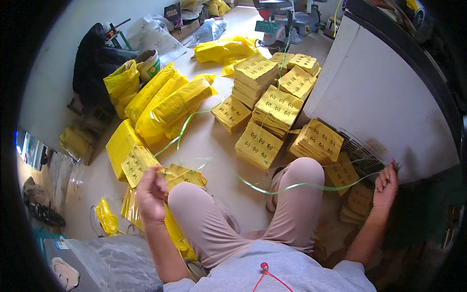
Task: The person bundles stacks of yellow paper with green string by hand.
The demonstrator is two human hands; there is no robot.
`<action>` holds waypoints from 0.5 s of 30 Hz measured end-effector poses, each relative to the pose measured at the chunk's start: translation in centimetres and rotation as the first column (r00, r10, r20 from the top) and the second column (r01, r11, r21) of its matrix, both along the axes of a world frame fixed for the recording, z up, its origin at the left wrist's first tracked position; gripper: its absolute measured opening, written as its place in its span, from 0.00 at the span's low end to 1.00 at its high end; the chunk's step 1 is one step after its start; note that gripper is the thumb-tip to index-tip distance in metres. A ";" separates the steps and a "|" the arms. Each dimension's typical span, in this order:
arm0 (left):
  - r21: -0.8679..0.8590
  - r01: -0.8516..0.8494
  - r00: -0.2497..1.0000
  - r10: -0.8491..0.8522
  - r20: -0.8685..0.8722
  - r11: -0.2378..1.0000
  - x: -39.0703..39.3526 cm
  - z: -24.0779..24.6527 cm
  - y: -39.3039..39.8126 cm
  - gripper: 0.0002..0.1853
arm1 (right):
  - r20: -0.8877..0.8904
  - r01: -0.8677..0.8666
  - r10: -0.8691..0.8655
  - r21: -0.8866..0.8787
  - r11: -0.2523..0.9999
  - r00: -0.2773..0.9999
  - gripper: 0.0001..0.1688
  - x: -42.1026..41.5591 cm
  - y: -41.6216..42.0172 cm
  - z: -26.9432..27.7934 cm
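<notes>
My right hand [386, 186], raised at the right, has its fingers closed on a thin green plastic twine [281, 189]. From there the twine sags across in front of my knees. My left hand [150, 195] is up at the left, slightly blurred, with thumb and fingers pinched where a strand of green twine meets them. Just beyond it stands a bundle of yellow joss paper [136, 166] with punched coin patterns, partly in a yellow wrapper. A fanned stack of joss paper [184, 176] lies by my left knee, partly hidden by it.
Several joss paper stacks [279, 106] crowd the floor ahead, beside a white panel [383, 98]. Full yellow plastic bags [175, 106] lie at the left, near a bucket [149, 65]. An electric scooter [275, 29] stands at the back. Green twine also hangs down over the stacks.
</notes>
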State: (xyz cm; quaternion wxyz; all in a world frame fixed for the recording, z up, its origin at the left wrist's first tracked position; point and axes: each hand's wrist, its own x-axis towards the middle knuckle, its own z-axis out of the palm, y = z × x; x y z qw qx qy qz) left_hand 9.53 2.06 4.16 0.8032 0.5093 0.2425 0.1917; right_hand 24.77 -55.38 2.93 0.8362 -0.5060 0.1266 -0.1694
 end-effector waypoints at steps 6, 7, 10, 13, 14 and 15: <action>0.854 0.510 0.852 -0.193 -0.486 0.102 1.9 -3.9 -8.9 0.20 | -0.258 -0.679 0.628 -0.278 0.680 0.735 0.12 -0.8 13.5 4.1; 0.911 0.347 0.900 -0.351 -0.257 0.223 2.4 -3.9 -10.2 0.21 | -0.322 -0.806 0.740 -0.281 0.521 0.591 0.12 -0.8 15.8 4.3; 0.280 0.602 0.775 -0.632 0.024 0.748 2.6 -1.1 -13.7 0.23 | -0.276 -0.990 0.957 -0.135 0.048 0.084 0.13 -1.5 22.2 3.7; 0.174 0.723 0.672 -0.739 0.048 0.669 2.4 -2.4 -13.3 0.18 | -0.253 -0.994 0.967 -0.096 -0.052 -0.027 0.11 -1.8 25.2 3.6; 0.066 0.725 0.688 -0.724 -0.053 0.685 1.8 -2.0 -12.3 0.12 | -0.248 -0.998 0.969 -0.058 -0.024 -0.009 0.10 -1.3 25.4 3.5; 0.079 0.683 0.730 -0.680 -0.066 0.726 1.4 -2.4 -11.3 0.11 | -0.241 -1.000 0.971 -0.024 0.010 0.016 0.10 -0.9 25.4 3.2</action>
